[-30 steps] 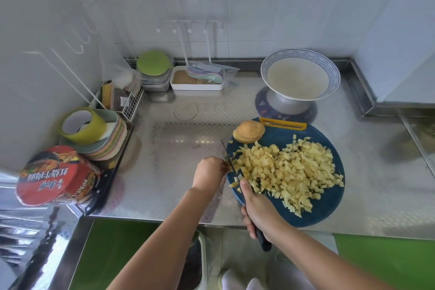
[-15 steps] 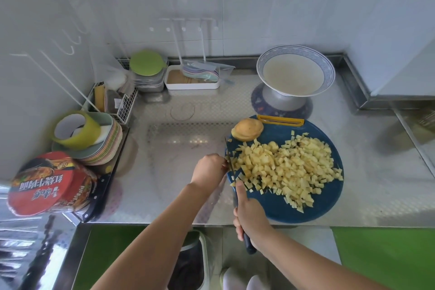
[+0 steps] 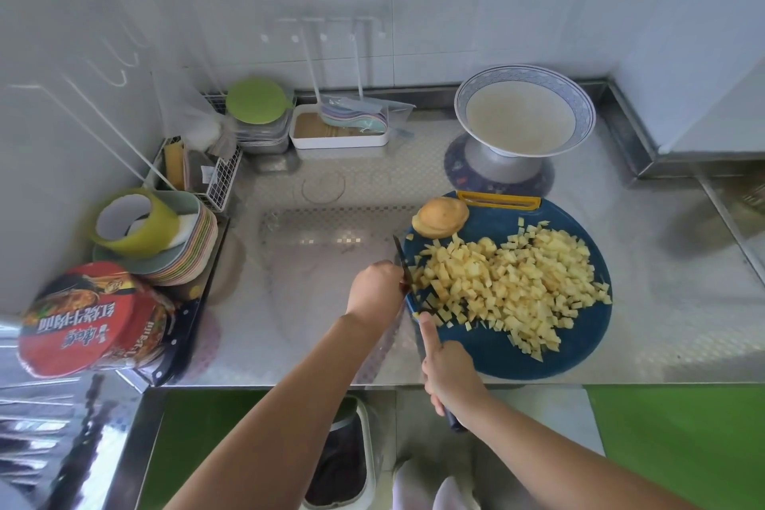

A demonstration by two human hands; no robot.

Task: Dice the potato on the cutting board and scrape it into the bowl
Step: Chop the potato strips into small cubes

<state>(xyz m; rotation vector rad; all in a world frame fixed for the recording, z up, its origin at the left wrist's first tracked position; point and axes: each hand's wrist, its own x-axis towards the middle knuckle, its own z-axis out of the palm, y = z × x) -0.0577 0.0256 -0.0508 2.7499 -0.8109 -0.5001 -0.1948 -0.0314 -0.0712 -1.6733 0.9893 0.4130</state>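
We record a stainless steel surface (image 3: 331, 294) set into a tiled corner. Its right half carries a round blue cutting board (image 3: 579, 348) with an orange handle slot at the far edge. The near edge of the board reaches the front lip of the surface.

The diced potato (image 3: 517, 282) lies as one broad heap of small yellow cubes across the middle of the board, all of it on the board. Behind the board, close to its far edge, stands the bowl (image 3: 588, 108), white with a blue patterned rim, raised on a pale foot.

At the left of the surface we note a red instant noodle tub (image 3: 95, 315), a stack of pastel plates (image 3: 194, 248) and a yellow tape roll (image 3: 136, 219) resting on that stack.

The right hand (image 3: 449, 373) grips the dark handle of the knife (image 3: 402, 261), forefinger laid forward along the spine. The blade runs along the left edge of the board, beside the heap.

The left hand (image 3: 374, 290) is curled at the left side of the blade, close against it (we cannot tell whether its fingers hold anything).

An unpeeled potato end piece (image 3: 442, 217) sits at the far left rim of the board, apart from the heap.
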